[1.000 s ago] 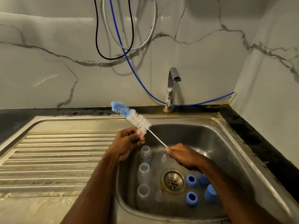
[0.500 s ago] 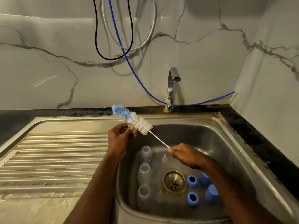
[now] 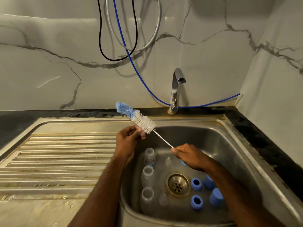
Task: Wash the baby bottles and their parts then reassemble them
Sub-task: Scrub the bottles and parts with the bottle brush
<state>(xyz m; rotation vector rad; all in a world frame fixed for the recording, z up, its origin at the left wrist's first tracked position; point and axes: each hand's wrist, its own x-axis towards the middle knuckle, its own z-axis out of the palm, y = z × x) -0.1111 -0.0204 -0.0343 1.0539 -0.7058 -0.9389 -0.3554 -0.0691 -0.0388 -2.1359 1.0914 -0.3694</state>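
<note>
A bottle brush (image 3: 139,119) with white bristles and a blue tip slants above the sink's left rim. My right hand (image 3: 190,155) grips its wire handle over the basin. My left hand (image 3: 129,139) pinches the lower white bristles. Three clear baby bottles (image 3: 148,175) lie in a column at the left of the basin floor. Clear teats (image 3: 168,160) lie beside them. Blue collar rings (image 3: 196,183) and blue caps (image 3: 216,197) sit right of the drain, partly behind my right forearm.
The steel sink (image 3: 229,145) has a drain (image 3: 178,184) in the middle and a ribbed draining board (image 3: 62,158) to the left. A tap (image 3: 176,89) stands at the back, not running. Blue, black and grey hoses (image 3: 129,51) hang on the marble wall.
The brush and both hands have lifted slightly. My left fingers have shifted along the bristles' lower end.
</note>
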